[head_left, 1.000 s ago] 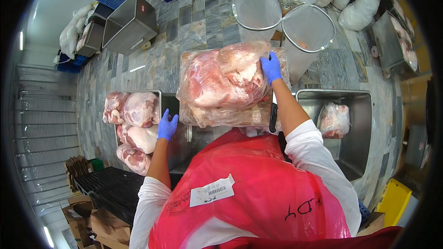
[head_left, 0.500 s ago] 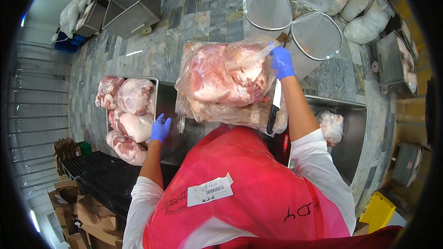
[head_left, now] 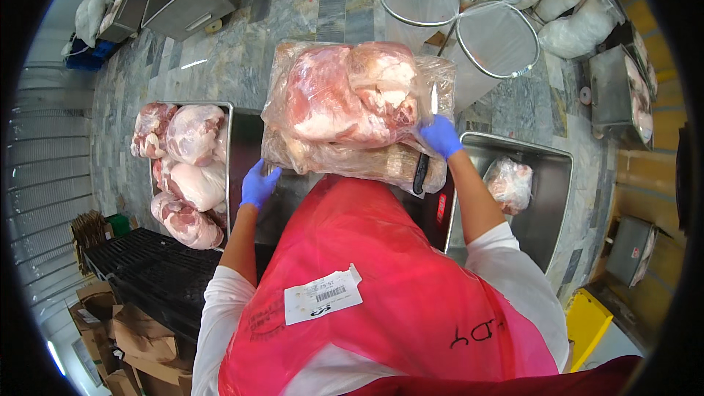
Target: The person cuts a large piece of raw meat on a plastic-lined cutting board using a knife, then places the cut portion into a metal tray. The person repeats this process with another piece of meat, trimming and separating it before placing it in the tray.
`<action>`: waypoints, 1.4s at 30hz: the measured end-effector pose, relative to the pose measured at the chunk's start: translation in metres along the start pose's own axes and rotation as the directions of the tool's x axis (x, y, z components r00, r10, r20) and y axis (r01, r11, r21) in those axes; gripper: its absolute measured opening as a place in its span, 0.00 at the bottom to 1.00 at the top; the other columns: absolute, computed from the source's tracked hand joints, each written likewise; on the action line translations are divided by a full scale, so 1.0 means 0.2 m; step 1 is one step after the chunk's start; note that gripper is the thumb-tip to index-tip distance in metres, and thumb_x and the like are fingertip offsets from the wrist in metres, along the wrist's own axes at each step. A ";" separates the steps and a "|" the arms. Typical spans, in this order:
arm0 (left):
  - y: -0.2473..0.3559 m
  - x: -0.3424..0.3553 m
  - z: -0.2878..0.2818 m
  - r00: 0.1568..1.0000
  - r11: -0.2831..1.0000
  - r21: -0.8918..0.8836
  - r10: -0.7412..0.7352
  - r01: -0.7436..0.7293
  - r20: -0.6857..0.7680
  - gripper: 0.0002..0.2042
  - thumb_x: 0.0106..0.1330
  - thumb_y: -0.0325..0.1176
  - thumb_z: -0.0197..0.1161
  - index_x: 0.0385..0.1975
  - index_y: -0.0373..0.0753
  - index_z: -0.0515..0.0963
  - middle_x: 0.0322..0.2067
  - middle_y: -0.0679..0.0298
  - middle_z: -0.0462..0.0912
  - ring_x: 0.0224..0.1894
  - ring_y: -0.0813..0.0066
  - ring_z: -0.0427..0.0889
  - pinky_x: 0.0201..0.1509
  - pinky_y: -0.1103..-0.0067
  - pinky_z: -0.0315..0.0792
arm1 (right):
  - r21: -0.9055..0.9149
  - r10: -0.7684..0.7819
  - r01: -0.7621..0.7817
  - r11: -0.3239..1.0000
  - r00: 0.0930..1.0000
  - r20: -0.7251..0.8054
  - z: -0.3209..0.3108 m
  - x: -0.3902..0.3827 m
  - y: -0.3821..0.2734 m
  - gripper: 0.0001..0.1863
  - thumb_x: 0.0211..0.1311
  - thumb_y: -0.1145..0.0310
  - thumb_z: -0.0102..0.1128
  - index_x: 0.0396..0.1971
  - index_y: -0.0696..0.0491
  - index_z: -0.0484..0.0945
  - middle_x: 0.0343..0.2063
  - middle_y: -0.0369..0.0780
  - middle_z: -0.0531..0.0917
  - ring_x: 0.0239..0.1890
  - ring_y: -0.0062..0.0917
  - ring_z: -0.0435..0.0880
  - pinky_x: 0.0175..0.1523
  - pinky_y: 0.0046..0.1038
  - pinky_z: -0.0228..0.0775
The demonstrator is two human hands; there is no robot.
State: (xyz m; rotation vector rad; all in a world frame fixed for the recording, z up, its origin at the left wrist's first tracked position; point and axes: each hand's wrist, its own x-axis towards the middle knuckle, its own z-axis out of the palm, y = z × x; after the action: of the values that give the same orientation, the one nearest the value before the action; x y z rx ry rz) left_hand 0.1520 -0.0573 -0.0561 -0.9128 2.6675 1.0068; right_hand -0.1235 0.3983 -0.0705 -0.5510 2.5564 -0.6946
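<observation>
A large piece of raw pink meat point(head_left: 323, 95) lies on crumpled clear plastic wrap point(head_left: 352, 158) on a raised work surface in front of me. To its right a knife with a black handle point(head_left: 420, 174) rests on the plastic, its blade pointing away. My left hand point(head_left: 259, 185), in a blue glove, is by the near left corner of the plastic, thumb and fingers apart. At the meat's right edge, over part of the knife blade, is my gloved right hand point(head_left: 441, 136). Its fingers reach toward the meat and look apart, partly hard to make out.
At left, a metal bin point(head_left: 230, 147) is heaped with several meat pieces. A metal bin point(head_left: 554, 198) at right holds one wrapped piece point(head_left: 510, 185). Hoop-held clear bags point(head_left: 497, 40) stand ahead right. Black pallets point(head_left: 147, 268) are at lower left.
My right hand has come down and nearer from the lifted plastic at the far right corner, and the meat's top right is now uncovered. My left hand has moved from the left bin to the plastic's corner.
</observation>
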 end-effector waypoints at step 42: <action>0.46 0.25 0.47 0.933 0.332 -0.877 -0.039 0.349 0.357 0.19 0.61 0.26 0.67 0.54 0.36 0.78 0.47 0.60 0.85 0.50 0.65 0.83 0.59 0.69 0.77 | 0.422 0.337 -0.239 0.875 0.926 -0.173 0.36 -0.08 -0.08 0.22 0.68 0.60 0.61 0.53 0.62 0.80 0.45 0.46 0.86 0.44 0.27 0.82 0.51 0.34 0.74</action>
State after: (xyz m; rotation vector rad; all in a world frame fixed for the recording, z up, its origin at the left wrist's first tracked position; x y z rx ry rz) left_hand 0.0498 0.0321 -0.0934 -1.0580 1.4570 2.4519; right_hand -0.0711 0.3671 -0.1130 0.0596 2.5298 -1.1841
